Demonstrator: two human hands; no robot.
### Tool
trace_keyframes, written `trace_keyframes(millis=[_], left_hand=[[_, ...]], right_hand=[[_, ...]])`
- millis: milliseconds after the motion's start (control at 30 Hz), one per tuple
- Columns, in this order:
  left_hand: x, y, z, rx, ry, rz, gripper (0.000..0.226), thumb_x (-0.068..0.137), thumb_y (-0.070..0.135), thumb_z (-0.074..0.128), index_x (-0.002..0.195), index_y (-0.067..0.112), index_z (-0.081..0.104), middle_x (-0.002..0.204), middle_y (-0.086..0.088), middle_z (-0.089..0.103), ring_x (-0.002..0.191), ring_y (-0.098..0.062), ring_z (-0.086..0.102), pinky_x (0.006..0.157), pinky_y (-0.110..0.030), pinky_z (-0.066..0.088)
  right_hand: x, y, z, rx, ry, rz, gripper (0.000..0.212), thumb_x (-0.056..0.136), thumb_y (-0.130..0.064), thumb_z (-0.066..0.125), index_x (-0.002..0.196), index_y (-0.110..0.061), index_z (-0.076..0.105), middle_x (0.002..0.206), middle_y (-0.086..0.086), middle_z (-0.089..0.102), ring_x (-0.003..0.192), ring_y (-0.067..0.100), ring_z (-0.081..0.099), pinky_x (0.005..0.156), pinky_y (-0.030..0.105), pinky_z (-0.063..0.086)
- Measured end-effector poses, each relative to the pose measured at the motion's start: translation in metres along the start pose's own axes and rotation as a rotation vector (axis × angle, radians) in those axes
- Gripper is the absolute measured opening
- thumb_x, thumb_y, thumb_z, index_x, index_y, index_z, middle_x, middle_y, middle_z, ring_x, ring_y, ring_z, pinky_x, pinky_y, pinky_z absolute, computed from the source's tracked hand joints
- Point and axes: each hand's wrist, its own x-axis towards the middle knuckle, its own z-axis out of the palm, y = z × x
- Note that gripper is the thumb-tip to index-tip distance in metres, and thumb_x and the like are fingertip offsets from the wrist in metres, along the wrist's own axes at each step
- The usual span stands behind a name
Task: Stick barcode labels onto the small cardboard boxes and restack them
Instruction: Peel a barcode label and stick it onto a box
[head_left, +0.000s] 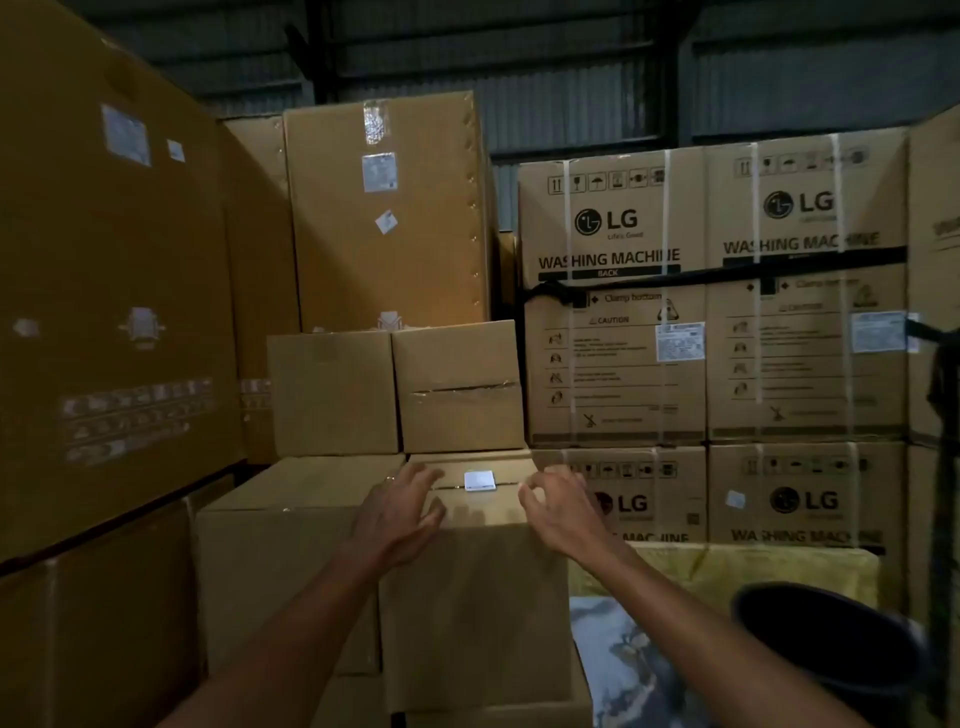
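Note:
A small cardboard box stands in front of me on a stack, with a white barcode label stuck on its top near the far edge. My left hand hovers at the box's top left edge, fingers spread and relaxed. My right hand is at the top right edge, fingers loosely bent, holding nothing. Whether either hand touches the box is unclear. Two more small boxes sit side by side on the row behind. Another small box stands to the left of the labelled one.
Tall brown cartons wall the left side and the back. Strapped LG washing machine cartons are stacked on the right. A dark round bucket and yellow sacking lie at the lower right.

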Motion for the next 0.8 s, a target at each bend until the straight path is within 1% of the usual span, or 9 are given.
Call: trace_keyframes(millis=[67,167,267,333,433,533,600,667,800], left_hand=[[0.016,-0.003,0.005,0.003,0.002,-0.022,0.058,0.093,0.046,0.038,0.144,0.021,0.052,0.145,-0.001,0.05,0.125,-0.023,0.054,0.102,-0.036,0.043],[0.041,-0.009,0.018,0.055,-0.054,-0.063,0.057,0.096,0.047,0.035,0.146,0.023,0.05,0.149,-0.001,0.048,0.128,-0.023,0.053,0.104,-0.036,0.041],[0.06,-0.016,0.03,0.075,-0.116,-0.091,0.057,0.099,0.049,0.035,0.148,0.024,0.048,0.153,0.001,0.044,0.135,-0.02,0.047,0.109,-0.034,0.039],[0.068,-0.018,0.035,0.071,-0.146,-0.1,0.077,0.087,0.062,0.022,0.149,0.023,0.046,0.156,0.002,0.042,0.142,-0.018,0.04,0.113,-0.033,0.035],[0.073,-0.02,0.046,0.07,-0.175,-0.089,0.098,0.073,0.07,0.009,0.153,0.023,0.041,0.161,0.0,0.035,0.148,-0.018,0.03,0.118,-0.032,0.028],[0.072,-0.023,0.06,0.062,-0.257,-0.167,0.102,0.072,0.079,0.009,0.157,0.027,0.032,0.167,-0.003,0.024,0.154,-0.023,0.018,0.124,-0.039,0.02],[0.072,-0.021,0.066,0.042,-0.316,-0.224,0.096,0.08,0.08,0.016,0.16,0.028,0.026,0.17,-0.004,0.016,0.157,-0.027,0.01,0.125,-0.043,0.015],[0.07,-0.014,0.067,0.07,-0.356,-0.238,0.088,0.087,0.076,0.021,0.161,0.03,0.021,0.171,-0.004,0.009,0.158,-0.028,0.001,0.126,-0.045,0.009],[0.054,0.0,0.059,0.135,-0.294,-0.223,0.084,0.087,0.078,0.018,0.159,0.035,0.025,0.17,-0.006,0.013,0.157,-0.03,0.003,0.126,-0.047,0.007]], right_hand=[[0.021,0.006,0.009,-0.066,-0.005,0.049,0.03,0.103,-0.037,0.049,0.119,-0.017,0.064,0.13,0.003,0.05,0.12,0.018,0.043,0.09,0.031,0.035],[0.056,0.014,0.027,-0.112,-0.103,0.112,0.032,0.101,-0.037,0.051,0.12,-0.013,0.062,0.139,0.01,0.045,0.131,0.029,0.041,0.103,0.038,0.04],[0.08,0.017,0.043,-0.141,-0.151,0.13,0.037,0.101,-0.04,0.048,0.124,-0.013,0.06,0.144,0.013,0.043,0.134,0.031,0.038,0.109,0.046,0.04],[0.089,0.016,0.054,-0.191,-0.177,0.114,0.043,0.103,-0.043,0.043,0.132,-0.015,0.058,0.148,0.015,0.041,0.14,0.034,0.032,0.115,0.051,0.033],[0.095,0.019,0.068,-0.247,-0.225,0.07,0.054,0.104,-0.051,0.036,0.148,-0.022,0.047,0.162,0.014,0.027,0.151,0.037,0.019,0.123,0.058,0.012],[0.097,0.023,0.071,-0.281,-0.367,0.097,0.065,0.103,-0.061,0.029,0.158,-0.028,0.029,0.17,0.01,0.006,0.155,0.039,-0.001,0.12,0.063,-0.003],[0.094,0.027,0.068,-0.284,-0.402,0.103,0.068,0.102,-0.064,0.025,0.161,-0.03,0.021,0.17,0.009,0.002,0.155,0.038,-0.007,0.119,0.063,-0.008],[0.086,0.03,0.063,-0.283,-0.389,0.083,0.069,0.101,-0.066,0.024,0.161,-0.031,0.018,0.171,0.009,0.0,0.155,0.036,-0.009,0.12,0.062,-0.009],[0.066,0.026,0.055,-0.309,-0.325,0.042,0.071,0.1,-0.067,0.025,0.161,-0.031,0.017,0.17,0.011,0.002,0.156,0.035,-0.008,0.121,0.061,-0.01]])
